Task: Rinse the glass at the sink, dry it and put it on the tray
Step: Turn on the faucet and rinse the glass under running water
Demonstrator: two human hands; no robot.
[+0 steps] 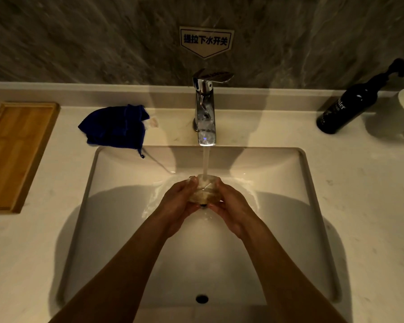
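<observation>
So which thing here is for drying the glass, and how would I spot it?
Start at the tap behind the sink. Left of it, on the counter, lies a crumpled cloth. It is the only soft, dark blue thing; the wooden tray sits further left.

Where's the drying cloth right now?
Head view: the blue cloth lies bunched on the counter left of the faucet, between it and the wooden tray.
</observation>
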